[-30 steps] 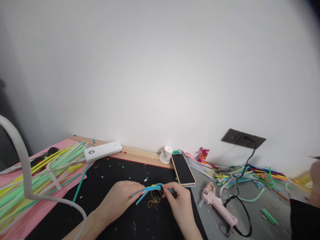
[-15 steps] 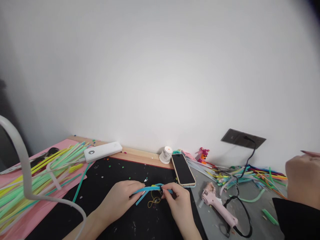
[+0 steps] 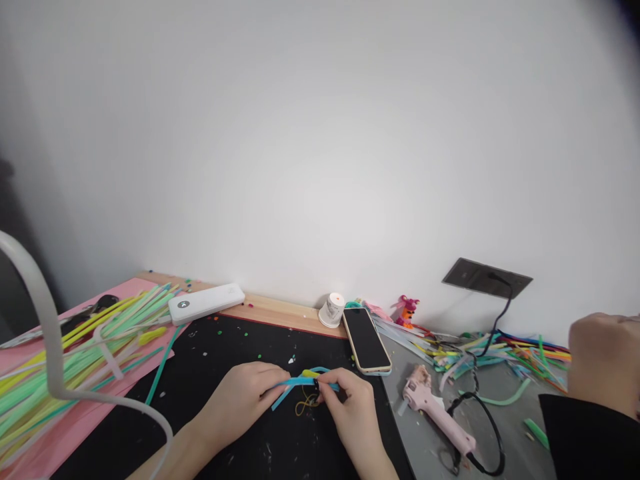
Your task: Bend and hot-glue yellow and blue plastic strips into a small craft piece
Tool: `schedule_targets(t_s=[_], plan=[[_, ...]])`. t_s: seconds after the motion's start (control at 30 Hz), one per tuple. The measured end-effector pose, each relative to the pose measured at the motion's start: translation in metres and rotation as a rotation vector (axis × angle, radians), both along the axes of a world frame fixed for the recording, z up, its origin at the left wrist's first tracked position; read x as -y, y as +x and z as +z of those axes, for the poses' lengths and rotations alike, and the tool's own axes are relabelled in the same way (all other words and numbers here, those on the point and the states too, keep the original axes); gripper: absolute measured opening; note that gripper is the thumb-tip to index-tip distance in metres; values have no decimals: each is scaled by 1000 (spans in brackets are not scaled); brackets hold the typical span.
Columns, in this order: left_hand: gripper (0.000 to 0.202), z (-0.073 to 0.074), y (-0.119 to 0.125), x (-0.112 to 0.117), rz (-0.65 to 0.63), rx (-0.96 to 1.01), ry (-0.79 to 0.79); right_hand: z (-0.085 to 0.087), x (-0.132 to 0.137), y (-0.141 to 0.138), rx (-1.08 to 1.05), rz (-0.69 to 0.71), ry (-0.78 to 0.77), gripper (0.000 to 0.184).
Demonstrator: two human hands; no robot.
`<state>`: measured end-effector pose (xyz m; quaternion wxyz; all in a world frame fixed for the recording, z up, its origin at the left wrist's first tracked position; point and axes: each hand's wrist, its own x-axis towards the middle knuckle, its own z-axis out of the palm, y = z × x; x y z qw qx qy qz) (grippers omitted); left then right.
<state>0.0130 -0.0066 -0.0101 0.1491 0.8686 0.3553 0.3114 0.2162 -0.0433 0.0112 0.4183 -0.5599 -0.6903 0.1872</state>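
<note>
My left hand (image 3: pixel 250 393) is closed around the left part of some blue strips (image 3: pixel 300 381) that look like pipe cleaners. One loose end slants down from its fingertips. My right hand (image 3: pixel 350 403) pinches the same blue strips near their right end, at a small black band (image 3: pixel 316 385) around them. A bit of yellow (image 3: pixel 309 373) shows behind the strips. Below, a thin yellowish loop of cord (image 3: pixel 304 405) hangs or lies over the black mat (image 3: pixel 270 440); which of the two I cannot tell.
Left are many coloured pipe cleaners (image 3: pixel 75 360) on pink sheets and a white power bank (image 3: pixel 206 303). Behind stand a paper cup (image 3: pixel 332 311) and a phone (image 3: pixel 367 339). Right lie a pink glue gun (image 3: pixel 440 413), more strips (image 3: pixel 465 353) and another person's hand (image 3: pixel 605 360).
My right fingers and the black band have shifted slightly left along the blue strips. My left hand stays put. The other person's hand has dropped a little.
</note>
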Motion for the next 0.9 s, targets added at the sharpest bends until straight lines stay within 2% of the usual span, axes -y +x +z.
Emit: schedule_targets(t_s=[0.27,0.6,0.9], plan=[[25,1,1,1,4,16,-2,0,1,-1,-19,7,20,17],[17,3,2,2,44,-37,-17,-2,1,-2,19,19,45,16],[19,2,5,1,-17,-30,53,-5,4,-10,54,57,72,16]])
